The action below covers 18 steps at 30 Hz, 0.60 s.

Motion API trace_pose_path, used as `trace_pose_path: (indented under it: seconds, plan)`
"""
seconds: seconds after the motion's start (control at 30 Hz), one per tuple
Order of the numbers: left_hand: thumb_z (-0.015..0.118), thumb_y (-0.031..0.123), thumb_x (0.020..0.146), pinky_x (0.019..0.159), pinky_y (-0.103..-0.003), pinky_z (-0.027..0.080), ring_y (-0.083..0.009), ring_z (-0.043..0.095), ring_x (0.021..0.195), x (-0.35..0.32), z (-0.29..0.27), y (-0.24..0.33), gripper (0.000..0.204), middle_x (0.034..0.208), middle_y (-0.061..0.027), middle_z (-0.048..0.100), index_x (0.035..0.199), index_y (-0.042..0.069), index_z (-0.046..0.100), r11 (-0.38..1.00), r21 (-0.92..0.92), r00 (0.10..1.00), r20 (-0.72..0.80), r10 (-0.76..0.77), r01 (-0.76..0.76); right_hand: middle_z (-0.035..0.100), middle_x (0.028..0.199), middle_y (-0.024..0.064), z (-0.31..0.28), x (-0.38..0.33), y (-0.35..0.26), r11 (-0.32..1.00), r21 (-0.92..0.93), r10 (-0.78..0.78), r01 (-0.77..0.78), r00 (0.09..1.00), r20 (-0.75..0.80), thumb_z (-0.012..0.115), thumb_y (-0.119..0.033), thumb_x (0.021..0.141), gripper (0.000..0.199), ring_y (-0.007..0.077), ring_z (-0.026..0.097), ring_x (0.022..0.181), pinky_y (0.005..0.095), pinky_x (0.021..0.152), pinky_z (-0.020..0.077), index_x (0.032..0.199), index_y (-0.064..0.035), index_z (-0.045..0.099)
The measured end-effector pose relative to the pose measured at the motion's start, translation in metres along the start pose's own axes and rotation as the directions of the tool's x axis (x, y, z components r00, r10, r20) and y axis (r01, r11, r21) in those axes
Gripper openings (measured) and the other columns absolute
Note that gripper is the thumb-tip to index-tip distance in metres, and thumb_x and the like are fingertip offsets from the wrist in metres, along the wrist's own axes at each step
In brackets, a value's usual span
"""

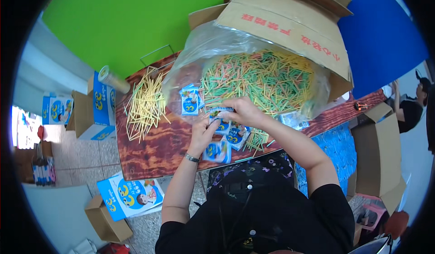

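My left hand (205, 128) and my right hand (244, 110) meet over the wooden table (154, 149), both gripping one small blue and white packet (219, 114). More of these packets (227, 138) lie on the table just below my hands, and one packet (189, 101) rests against a clear plastic bag (213, 41). The bag holds a big heap of green, orange and yellow sticks (263, 75) and spills out of a tilted cardboard box (290, 25). A watch is on my left wrist.
A loose pile of yellow sticks (145, 102) lies on the table's left part, beside a tape roll (112, 78). Blue printed cartons (97, 106) stand on the floor at left. Cardboard boxes (378, 156) stand at right, near another person (410, 106).
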<state>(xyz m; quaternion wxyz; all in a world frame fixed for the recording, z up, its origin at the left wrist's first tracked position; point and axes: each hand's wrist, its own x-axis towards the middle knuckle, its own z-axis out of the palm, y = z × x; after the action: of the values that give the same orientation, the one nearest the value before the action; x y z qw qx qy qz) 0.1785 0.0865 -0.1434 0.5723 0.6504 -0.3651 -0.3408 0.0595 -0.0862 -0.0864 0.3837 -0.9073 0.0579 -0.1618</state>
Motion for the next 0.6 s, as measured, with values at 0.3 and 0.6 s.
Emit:
trace_pose_path:
  seconds: [0.3,0.6]
  plan:
    - [0.068,0.002,0.085,0.064,-0.021,0.047,-0.0032,0.055,0.070,0.022,0.011,-0.046,0.007,0.078,0.0035,0.063,0.080,0.001,0.064,0.923,0.314,0.944,-0.167,0.283,-0.222,0.062,0.092,0.0106,0.001,-0.023,-0.009,0.967,-0.256,-0.018,-0.014,0.992,-0.123,0.070,-0.017,0.079,0.024,0.0317,0.063,0.088,0.0399,0.072,0.0529,0.101,-0.0080,0.064]
    - [0.068,0.002,0.086,0.061,-0.019,0.044,-0.0011,0.055,0.070,0.015,-0.034,-0.035,0.006,0.083,0.0032,0.065,0.090,0.003,0.065,0.977,-0.176,0.948,-0.313,0.057,-0.117,0.056,0.084,0.0101,0.122,-0.066,-0.026,0.819,-0.504,-0.165,0.275,0.954,0.252,0.062,-0.021,0.076,0.017,0.0269,0.054,0.094,0.0355,0.061,0.0516,0.081,-0.0048,0.061]
